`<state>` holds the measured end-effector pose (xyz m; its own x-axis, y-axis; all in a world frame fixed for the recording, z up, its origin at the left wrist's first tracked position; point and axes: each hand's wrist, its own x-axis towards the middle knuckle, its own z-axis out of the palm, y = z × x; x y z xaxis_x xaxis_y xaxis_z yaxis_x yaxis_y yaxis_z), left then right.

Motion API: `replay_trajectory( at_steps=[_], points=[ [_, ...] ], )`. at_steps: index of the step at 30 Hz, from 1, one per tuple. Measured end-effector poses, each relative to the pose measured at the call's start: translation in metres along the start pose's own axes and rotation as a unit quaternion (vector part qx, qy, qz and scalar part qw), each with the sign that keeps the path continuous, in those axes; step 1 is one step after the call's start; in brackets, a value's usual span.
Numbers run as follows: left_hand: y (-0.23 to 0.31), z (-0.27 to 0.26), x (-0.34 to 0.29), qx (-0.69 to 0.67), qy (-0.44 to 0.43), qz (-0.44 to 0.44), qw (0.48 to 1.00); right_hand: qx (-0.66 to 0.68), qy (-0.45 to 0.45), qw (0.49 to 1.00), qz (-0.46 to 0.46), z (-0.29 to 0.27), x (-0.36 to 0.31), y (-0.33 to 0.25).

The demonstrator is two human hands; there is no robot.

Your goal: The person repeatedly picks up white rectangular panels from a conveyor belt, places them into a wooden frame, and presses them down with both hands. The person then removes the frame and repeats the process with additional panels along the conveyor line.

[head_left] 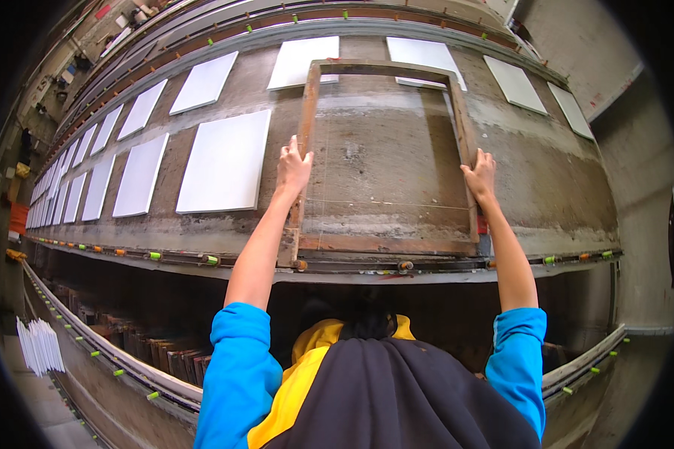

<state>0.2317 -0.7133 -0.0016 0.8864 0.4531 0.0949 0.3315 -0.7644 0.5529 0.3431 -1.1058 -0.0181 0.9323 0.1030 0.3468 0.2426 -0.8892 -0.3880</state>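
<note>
An uneven grip could twist the wooden frame (386, 245), letting a far corner scrape the tabletop (539, 187) or knock a white panel (293, 63). The left hand (293, 166) and right hand (481, 175), fingers partly curled, grasp its opposite sides above the tabletop's near edge; whether it rests there I cannot tell.

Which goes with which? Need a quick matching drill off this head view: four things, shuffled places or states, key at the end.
Things:
1. left hand
2. right hand
3. frame
4. white panels

Places or states:
A. at the right side piece of the frame
B. lying flat in rows on the long table
C. at the left side piece of the frame
D. brown border, see-through middle

Pairs: 1-C, 2-A, 3-D, 4-B
</note>
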Motion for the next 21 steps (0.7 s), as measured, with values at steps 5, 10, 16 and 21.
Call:
replay_trajectory(
  at_steps=[5, 10, 16, 21],
  points=[
    [-0.010, 0.000, -0.007, 0.013, -0.012, -0.014, 1.000, 0.003, -0.014, 1.000, 0.003, 0.010, 0.000, -0.004],
    [-0.010, -0.002, -0.015, 0.017, -0.015, -0.024, 0.999, 0.021, -0.008, 1.000, -0.011, 0.014, -0.003, 0.002],
    [-0.014, 0.000, -0.013, -0.005, -0.007, -0.008, 1.000, 0.017, -0.023, 1.000, -0.004, 0.013, -0.007, -0.003],
    [-0.014, 0.004, -0.010, -0.006, -0.001, -0.001, 1.000, -0.008, -0.008, 0.999, -0.034, 0.013, -0.002, 0.003]
  ],
)
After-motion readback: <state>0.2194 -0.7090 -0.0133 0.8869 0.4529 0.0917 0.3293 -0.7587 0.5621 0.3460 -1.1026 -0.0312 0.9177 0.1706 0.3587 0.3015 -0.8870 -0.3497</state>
